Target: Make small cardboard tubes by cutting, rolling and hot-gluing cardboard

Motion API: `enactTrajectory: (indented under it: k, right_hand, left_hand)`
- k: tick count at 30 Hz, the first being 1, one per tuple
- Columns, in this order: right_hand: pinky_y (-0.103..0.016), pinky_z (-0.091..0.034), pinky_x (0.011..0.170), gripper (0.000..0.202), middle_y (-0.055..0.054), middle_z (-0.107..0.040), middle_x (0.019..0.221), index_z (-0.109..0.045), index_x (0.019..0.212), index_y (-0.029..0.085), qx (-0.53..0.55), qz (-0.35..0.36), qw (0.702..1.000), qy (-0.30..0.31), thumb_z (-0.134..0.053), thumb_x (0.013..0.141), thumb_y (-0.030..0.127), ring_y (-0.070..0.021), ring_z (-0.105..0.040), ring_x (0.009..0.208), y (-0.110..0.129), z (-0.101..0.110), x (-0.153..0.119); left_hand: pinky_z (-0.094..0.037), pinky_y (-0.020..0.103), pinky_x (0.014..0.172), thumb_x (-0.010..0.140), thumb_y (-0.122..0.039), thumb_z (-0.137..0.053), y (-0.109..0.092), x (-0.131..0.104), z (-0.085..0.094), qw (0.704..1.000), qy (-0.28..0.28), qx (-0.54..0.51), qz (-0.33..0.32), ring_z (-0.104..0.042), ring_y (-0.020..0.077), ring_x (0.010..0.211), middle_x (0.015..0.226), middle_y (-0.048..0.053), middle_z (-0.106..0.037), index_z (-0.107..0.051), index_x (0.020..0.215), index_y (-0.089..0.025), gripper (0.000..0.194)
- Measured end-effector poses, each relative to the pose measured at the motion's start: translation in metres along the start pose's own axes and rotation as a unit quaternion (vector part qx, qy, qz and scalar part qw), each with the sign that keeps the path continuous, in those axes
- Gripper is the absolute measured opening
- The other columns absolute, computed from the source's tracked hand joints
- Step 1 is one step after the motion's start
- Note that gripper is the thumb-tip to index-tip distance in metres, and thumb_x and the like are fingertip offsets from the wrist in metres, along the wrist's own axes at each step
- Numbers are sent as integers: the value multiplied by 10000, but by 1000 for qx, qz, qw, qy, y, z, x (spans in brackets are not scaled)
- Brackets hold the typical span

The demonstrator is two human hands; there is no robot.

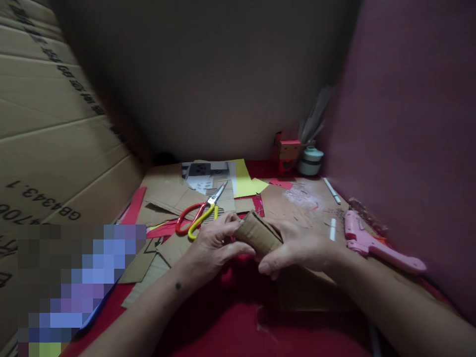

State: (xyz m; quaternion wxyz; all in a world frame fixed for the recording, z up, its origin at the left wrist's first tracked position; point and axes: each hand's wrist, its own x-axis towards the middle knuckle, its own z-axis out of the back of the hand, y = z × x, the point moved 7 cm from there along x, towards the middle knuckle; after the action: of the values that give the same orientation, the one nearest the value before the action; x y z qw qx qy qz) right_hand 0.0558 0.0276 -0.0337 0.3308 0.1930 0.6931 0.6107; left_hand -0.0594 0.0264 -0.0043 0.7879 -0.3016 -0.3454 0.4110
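Cardboard (261, 234) in my grip

It tilts between my left hand (219, 243) and right hand (303, 246), both holding it: brown, boxy, a dark slit along its upper edge. Scissors (211, 200) lie just beyond my left hand, among cluttered scraps (174, 196); a glue gun (361, 243) rests right of the other.

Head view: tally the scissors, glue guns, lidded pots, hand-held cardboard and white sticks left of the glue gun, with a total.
Scissors: 1
Pink glue gun: 1
Lidded pot: 1
Held cardboard piece: 1
White sticks: 2
Total: 6
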Motion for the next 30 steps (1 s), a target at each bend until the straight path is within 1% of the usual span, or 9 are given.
enactTrajectory:
  k: [3,8,10,14,20,23,25,28,30]
  right_hand:
    - [-198,-483,435,369,18,-574,664,-534,974,160,32,2,999,16,-705,655,230,-95,-543,503,-8,1,2]
    - [-187,-489,398,388,9,-575,735,-529,1020,167,85,13,995,40,-672,660,175,-83,-548,477,-10,-2,2]
    - [-185,-489,388,398,5,-581,729,-536,1027,162,99,8,994,45,-673,654,180,-86,-550,467,-9,-3,2]
    - [-159,-476,368,364,-2,-596,731,-564,980,155,114,0,993,36,-689,640,189,-74,-539,455,-8,-4,2]
    - [-180,-499,395,338,-1,-610,687,-557,949,142,126,-11,990,61,-692,641,176,-89,-563,457,-11,-5,3]
    - [-201,-510,417,371,-14,-623,691,-540,982,136,138,-21,987,81,-695,651,200,-106,-582,482,-14,-3,4]
    - [-219,-515,422,378,-26,-628,699,-530,994,132,142,-30,985,92,-693,666,229,-118,-591,490,-15,-3,5]
    - [-231,-518,414,407,-30,-628,699,-525,1019,132,137,-49,984,107,-697,665,233,-123,-591,471,-17,-6,5]
    - [-219,-509,397,411,-28,-625,691,-532,1015,133,129,-59,985,102,-709,654,217,-116,-582,448,-18,-8,4]
  left_hand:
    - [-426,299,763,749,-180,-628,3,2,-1,999,5,-18,30,-523,163,799,823,16,-572,-685,737,-183,58]
    - [-422,299,774,738,-195,-621,3,4,-4,995,19,-72,61,-539,168,803,838,31,-606,-672,712,-155,70]
    - [-433,280,708,751,-223,-609,8,2,-6,988,33,-115,98,-543,156,748,797,31,-609,-656,712,-147,98]
    - [-392,228,518,759,-270,-601,22,-3,-15,954,61,-227,188,-487,105,534,615,6,-578,-625,709,-129,151]
    - [-415,216,517,762,-276,-607,21,-3,-21,933,64,-313,163,-522,100,540,646,45,-630,-643,722,-105,179]
    - [-405,185,411,744,-239,-612,25,-8,-25,917,104,-331,199,-517,87,451,607,21,-627,-658,825,-118,153]
    - [-348,155,313,710,-194,-624,29,-13,-28,902,150,-328,238,-508,89,373,512,-7,-595,-666,873,-123,183]
    - [-304,134,245,696,-186,-631,33,-21,-38,867,240,-331,286,-543,115,341,448,0,-588,-677,825,-100,161]
    - [-321,133,239,721,-203,-614,32,-22,-44,852,264,-350,285,-552,119,337,455,18,-605,-677,790,-85,151]
